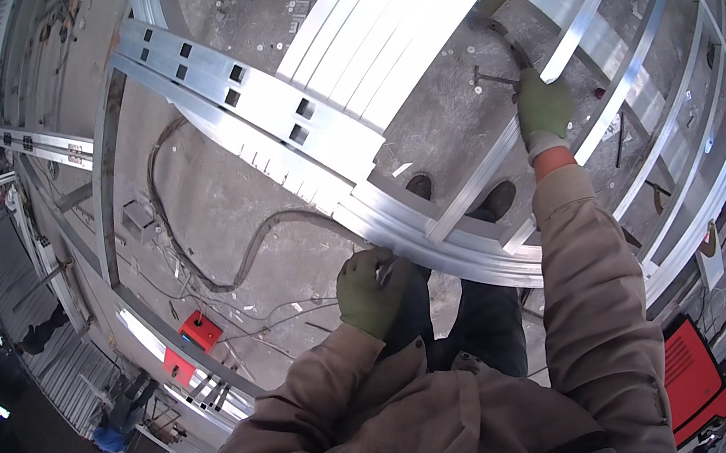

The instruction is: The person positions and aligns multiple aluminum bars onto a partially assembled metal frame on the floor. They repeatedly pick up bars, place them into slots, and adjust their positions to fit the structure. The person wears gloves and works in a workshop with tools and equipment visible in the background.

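Note:
My right hand (545, 108), in a green glove, is closed at the far end of a metal crossbar (479, 176). A thin T-headed hammer (492, 80) sticks out from its fingers to the left. Just beyond that hand is a dark curved piece (510, 43); whether they touch is unclear. My left hand (369, 293), also gloved in green, has its fingers curled close to my body beside the near rail (442, 242) of the metal frame. Something small and silvery shows at its fingers, too hidden to name. A thick dark cable (260, 239) runs up to near this hand.
A bright slotted metal beam (233, 80) and ribbed panels (386, 21) lie ahead. More frame bars (635, 75) curve along the right. Red machines stand at lower right (696, 377) and left (200, 330). Cables and scraps litter the concrete floor (212, 184). Another person (114, 431) is far left.

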